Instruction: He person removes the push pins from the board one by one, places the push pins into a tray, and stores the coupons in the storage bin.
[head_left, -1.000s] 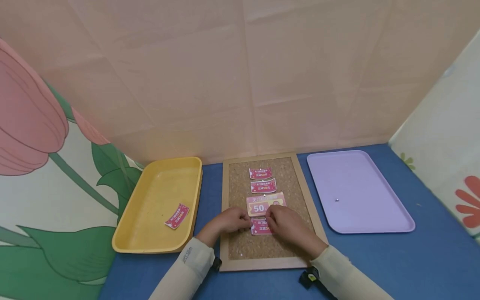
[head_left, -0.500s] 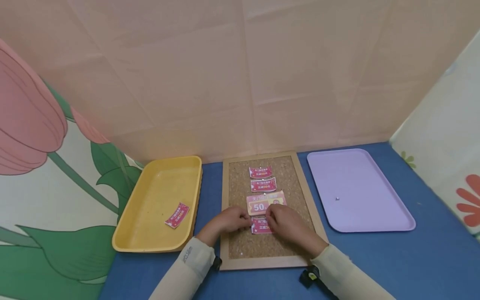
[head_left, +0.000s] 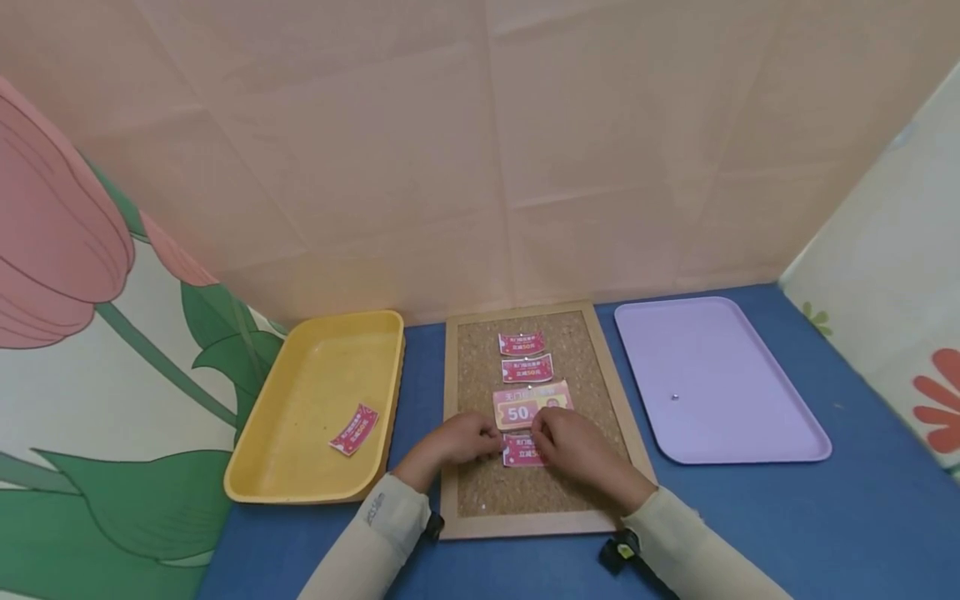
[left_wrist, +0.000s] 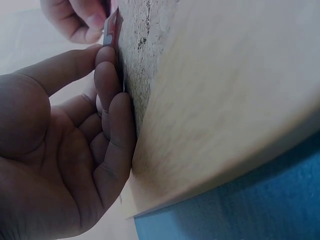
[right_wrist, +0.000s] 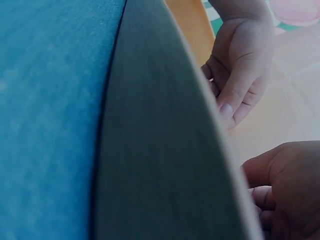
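On the framed cork board lies a small pink-red coupon. My left hand pinches its left edge between thumb and index finger; the left wrist view shows the coupon rising slightly at those fingertips. Across its right part reaches my right hand, thumb and finger pinched together at the upper edge. A tiny pale tip, seemingly a pushpin, shows there in the left wrist view; the fingers mostly hide it. Above sits a larger pink coupon, partly covered by the right hand. Two small coupons are pinned higher up.
A yellow tray at the left holds one loose coupon. At the right, a lilac tray carries a small silvery pushpin. A blue cloth covers the table, with a beige backdrop behind.
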